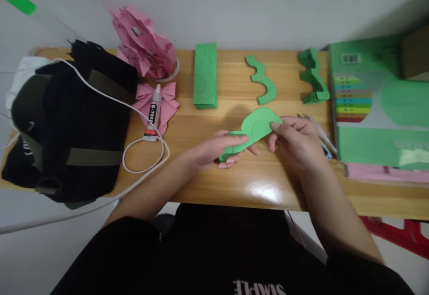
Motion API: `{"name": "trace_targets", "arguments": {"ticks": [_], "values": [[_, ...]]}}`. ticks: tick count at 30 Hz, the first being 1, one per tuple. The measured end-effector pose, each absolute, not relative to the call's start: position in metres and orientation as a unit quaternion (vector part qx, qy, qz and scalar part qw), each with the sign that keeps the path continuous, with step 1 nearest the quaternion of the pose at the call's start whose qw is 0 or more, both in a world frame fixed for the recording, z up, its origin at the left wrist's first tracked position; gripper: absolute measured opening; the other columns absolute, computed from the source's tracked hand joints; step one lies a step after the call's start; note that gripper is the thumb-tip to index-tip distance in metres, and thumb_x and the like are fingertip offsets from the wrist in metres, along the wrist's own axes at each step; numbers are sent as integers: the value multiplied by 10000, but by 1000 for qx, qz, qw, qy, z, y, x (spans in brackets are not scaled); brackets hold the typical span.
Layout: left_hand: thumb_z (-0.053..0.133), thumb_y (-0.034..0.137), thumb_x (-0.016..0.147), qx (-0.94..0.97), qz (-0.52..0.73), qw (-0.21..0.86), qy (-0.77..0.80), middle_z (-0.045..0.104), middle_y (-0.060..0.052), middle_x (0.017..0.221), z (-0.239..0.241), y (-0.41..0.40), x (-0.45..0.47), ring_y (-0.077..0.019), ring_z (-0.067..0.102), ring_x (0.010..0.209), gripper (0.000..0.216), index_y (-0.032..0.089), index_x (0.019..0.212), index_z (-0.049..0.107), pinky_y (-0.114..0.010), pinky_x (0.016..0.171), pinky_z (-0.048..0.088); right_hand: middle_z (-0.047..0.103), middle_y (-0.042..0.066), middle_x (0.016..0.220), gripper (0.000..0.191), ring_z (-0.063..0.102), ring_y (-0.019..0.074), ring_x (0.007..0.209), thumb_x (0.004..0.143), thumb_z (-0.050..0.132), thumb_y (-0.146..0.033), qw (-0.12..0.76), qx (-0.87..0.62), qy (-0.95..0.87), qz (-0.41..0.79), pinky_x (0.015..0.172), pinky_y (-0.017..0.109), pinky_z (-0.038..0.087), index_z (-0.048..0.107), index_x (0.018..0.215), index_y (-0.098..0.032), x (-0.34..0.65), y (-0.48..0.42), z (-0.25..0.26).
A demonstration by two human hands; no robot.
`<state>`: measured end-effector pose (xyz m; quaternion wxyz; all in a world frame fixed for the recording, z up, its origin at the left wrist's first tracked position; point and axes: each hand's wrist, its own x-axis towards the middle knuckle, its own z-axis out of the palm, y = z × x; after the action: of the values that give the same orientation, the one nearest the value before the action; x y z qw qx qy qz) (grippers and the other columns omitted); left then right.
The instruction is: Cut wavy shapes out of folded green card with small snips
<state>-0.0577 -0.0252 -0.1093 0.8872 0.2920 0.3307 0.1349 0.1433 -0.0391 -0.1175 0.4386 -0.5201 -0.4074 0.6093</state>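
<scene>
Both hands hold a green paper cutout [256, 127] with a rounded top, just above the wooden table [234, 183]. My left hand [219, 149] pinches its lower left end, fingers closed on it. My right hand [295, 141] grips its right edge between thumb and fingers. A wavy green cutout [261, 80] lies flat behind the hands. A stack of similar wavy green pieces [313, 76] sits to the right of it. A rectangular stack of green paper [205, 76] with drawn curves lies further left.
A glue tube [153, 114] rests on a pink paper bow [167, 100], with pink paper scraps [142, 44] behind. A black bag [77, 120] and white cable [144, 152] fill the left. A pack of coloured paper [375, 103] and a pen [321, 136] lie at the right.
</scene>
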Motion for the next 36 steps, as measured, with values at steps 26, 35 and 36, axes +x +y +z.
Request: {"name": "trace_targets", "arguments": {"ticks": [26, 35, 36], "values": [[495, 368, 921, 384, 103, 863, 312, 480, 56, 447, -111, -28, -65, -51, 374, 331, 285, 142, 819, 637, -151, 330, 274, 584, -17, 519, 442, 392, 63, 382, 811, 681, -514, 380, -396, -477, 686, 387, 228, 277, 586, 547, -171, 124, -50, -113], [548, 353, 876, 387, 122, 852, 331, 559, 28, 418, -91, -19, -61, -67, 417, 278, 264, 133, 757, 634, -163, 302, 288, 514, -33, 464, 453, 409, 90, 400, 832, 673, -521, 420, -420, -507, 624, 412, 254, 327, 563, 538, -195, 126, -53, -103], [573, 390, 857, 384, 131, 853, 328, 596, 9, 443, -87, -19, -61, -79, 457, 287, 287, 129, 757, 637, -170, 302, 304, 497, -35, 447, 467, 406, 94, 394, 836, 671, -526, 433, -428, -507, 610, 411, 260, 328, 545, 525, -201, 128, -53, -100]]}}
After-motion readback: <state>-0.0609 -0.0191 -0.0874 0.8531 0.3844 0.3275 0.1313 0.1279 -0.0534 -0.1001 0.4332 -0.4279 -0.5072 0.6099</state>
